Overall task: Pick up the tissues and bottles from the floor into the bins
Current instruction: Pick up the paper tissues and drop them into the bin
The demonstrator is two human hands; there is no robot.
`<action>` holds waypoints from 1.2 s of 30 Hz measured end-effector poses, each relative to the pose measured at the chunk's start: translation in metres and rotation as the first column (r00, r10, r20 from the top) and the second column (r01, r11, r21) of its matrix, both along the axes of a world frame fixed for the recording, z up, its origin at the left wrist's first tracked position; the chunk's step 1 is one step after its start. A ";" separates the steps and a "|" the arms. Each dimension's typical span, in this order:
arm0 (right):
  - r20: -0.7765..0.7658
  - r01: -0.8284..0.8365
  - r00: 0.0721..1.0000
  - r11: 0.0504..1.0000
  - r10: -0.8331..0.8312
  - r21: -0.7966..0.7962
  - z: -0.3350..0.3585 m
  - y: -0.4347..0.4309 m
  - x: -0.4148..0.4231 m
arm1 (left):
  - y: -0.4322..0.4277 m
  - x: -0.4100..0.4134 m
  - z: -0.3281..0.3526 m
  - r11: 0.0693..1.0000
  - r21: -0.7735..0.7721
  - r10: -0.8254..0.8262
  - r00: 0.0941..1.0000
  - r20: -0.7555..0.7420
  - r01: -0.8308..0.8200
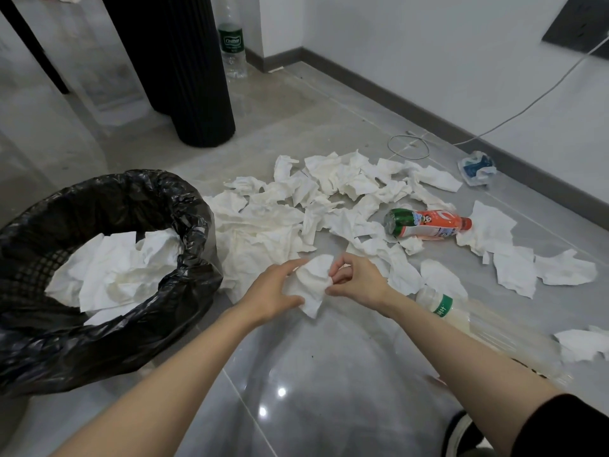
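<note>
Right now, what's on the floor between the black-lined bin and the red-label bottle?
Head view: only crumpled tissues lie between the bin and the bottle, in a nearly unbroken heap.

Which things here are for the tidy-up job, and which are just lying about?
For the job: held tissue, floor tissues, orange bottle, milky bottle, bin.
Just lying about: black pillar, cable, wall socket.

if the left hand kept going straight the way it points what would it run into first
The crumpled tissue it holds together with the right hand; past that, likely the tissue pile on the floor, though depth is unclear.
</note>
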State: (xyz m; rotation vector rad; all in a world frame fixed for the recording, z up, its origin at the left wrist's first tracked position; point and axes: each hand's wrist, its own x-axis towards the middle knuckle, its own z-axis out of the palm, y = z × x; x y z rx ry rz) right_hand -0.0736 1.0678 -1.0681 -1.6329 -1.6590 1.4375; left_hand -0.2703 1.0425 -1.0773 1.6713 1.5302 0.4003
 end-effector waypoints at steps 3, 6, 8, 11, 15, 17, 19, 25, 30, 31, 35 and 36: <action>-0.075 0.086 0.993 0.996 -0.087 -0.018 0.001 -0.002 0.001 | -0.002 0.008 0.004 0.998 -0.012 0.058 0.998 0.019 -0.058; -0.084 0.150 0.985 0.989 -0.150 -0.008 -0.001 -0.001 0.000 | 0.002 0.015 0.006 0.989 0.030 0.147 0.989 -0.017 -0.146; -0.042 0.186 0.982 0.982 -0.184 0.037 -0.004 0.004 0.007 | 0.008 0.018 0.004 0.972 0.047 0.233 0.972 -0.029 -0.232; 0.230 0.196 0.942 0.958 -0.244 0.211 -0.017 0.014 0.031 | 0.015 0.021 0.003 0.951 0.060 0.305 0.952 -0.008 -0.304; 0.495 0.240 0.819 0.957 -0.289 0.163 -0.034 0.025 0.071 | 0.025 0.029 -0.002 0.952 0.046 0.302 0.953 -0.003 -0.301; 0.508 0.282 0.811 0.955 -0.288 0.092 -0.041 0.027 0.080 | 0.028 0.033 -0.005 0.954 0.044 0.296 0.955 0.000 -0.295; 0.491 0.302 0.823 0.952 -0.286 0.048 -0.048 0.031 0.083 | 0.032 0.035 -0.010 0.957 0.039 0.286 0.958 -0.004 -0.286; 0.568 0.268 0.782 0.961 -0.256 0.064 -0.067 0.030 0.077 | 0.037 0.043 -0.016 0.971 0.034 0.240 0.970 -0.051 -0.238; 0.465 0.419 0.761 0.890 -0.453 0.182 -0.054 0.027 0.074 | 0.038 0.048 -0.011 0.978 0.043 0.208 0.977 -0.056 -0.206; 0.433 0.449 0.755 0.870 -0.492 0.206 -0.048 0.027 0.072 | 0.038 0.048 -0.008 0.977 0.052 0.209 0.976 -0.053 -0.207; 0.287 0.506 0.775 0.825 -0.563 0.251 -0.022 0.024 0.060 | 0.032 0.043 0.013 0.975 0.096 0.204 0.979 -0.026 -0.201; 0.273 0.492 0.786 0.828 -0.555 0.267 -0.015 0.023 0.055 | 0.030 0.039 0.020 0.973 0.110 0.208 0.978 -0.019 -0.205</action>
